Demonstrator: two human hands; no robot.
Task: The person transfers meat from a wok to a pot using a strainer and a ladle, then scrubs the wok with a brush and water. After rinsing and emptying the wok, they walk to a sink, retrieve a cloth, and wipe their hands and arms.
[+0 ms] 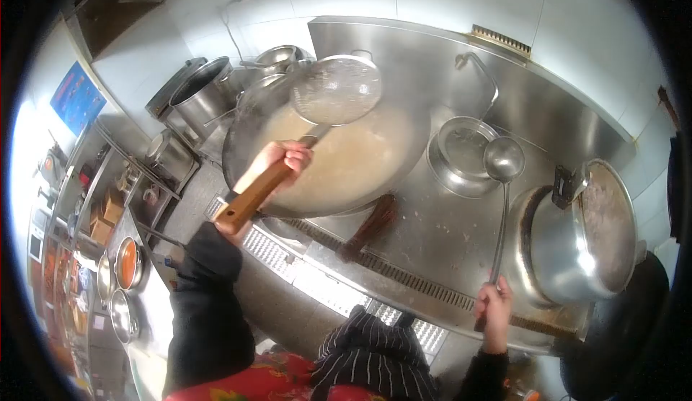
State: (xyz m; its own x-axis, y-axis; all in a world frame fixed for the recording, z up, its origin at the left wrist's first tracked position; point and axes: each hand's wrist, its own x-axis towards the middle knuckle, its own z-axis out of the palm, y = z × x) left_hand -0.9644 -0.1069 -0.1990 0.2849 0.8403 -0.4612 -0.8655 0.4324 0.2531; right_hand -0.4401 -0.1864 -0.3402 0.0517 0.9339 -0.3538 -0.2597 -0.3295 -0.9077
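Note:
My left hand (281,162) is closed round the wooden handle of a round mesh strainer (337,90), which is held above a large wok (241,131) of cloudy, pale liquid (360,156). Steam hangs round the wok's back edge. On the right, my right hand (494,306) grips the lower end of a long metal ladle (504,160). The ladle's bowl is raised beside a metal basin (461,185) on the steel counter. A brown wooden-looking handle (371,228) rests against the wok's front rim.
A large steel pot (569,246) stands at the right, tilted in view. A tap (479,69) rises behind the basin. Tall pots (202,98) stand at the back left. Shelves and several bowls, one with red contents (128,263), are at the far left.

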